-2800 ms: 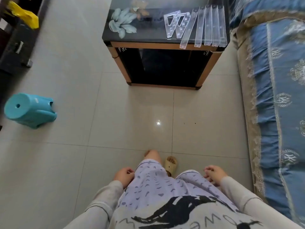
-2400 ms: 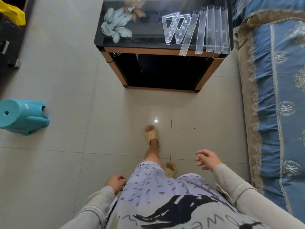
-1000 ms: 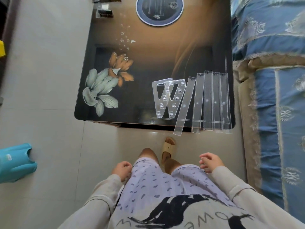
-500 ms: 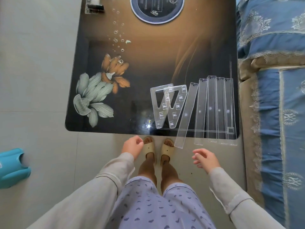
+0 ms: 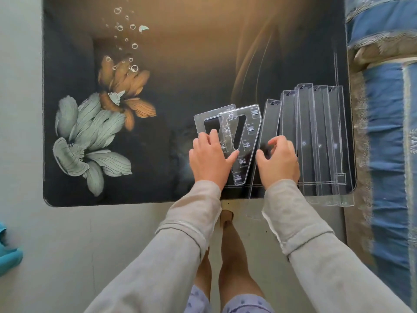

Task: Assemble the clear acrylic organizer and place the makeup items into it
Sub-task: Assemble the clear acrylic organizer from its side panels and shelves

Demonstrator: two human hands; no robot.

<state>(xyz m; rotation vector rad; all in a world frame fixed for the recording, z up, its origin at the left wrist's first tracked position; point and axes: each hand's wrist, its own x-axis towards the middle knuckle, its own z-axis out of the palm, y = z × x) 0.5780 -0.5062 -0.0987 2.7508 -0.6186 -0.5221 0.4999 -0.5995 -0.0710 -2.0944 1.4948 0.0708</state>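
Clear acrylic organizer parts lie flat on the right part of a dark glass table (image 5: 180,71). Two triangular side panels (image 5: 244,132) overlap each other. To their right lies a slanted long strip (image 5: 270,118), then several more long strips (image 5: 316,136) side by side, their near ends overhanging the table edge. My left hand (image 5: 208,161) rests flat on the left side panel, fingers spread. My right hand (image 5: 279,162) is arched over the slanted strip, with its fingertips and thumb touching down apart. No makeup items are in view.
The table top carries a printed flower (image 5: 90,136) on its left half. A sofa with a blue patterned cover (image 5: 388,136) runs close along the table's right side. A teal stool (image 5: 9,251) shows at the left edge on the tiled floor.
I have walked up to the table and leaned over it. Both hands have risen from my sides and come down onto the acrylic parts.
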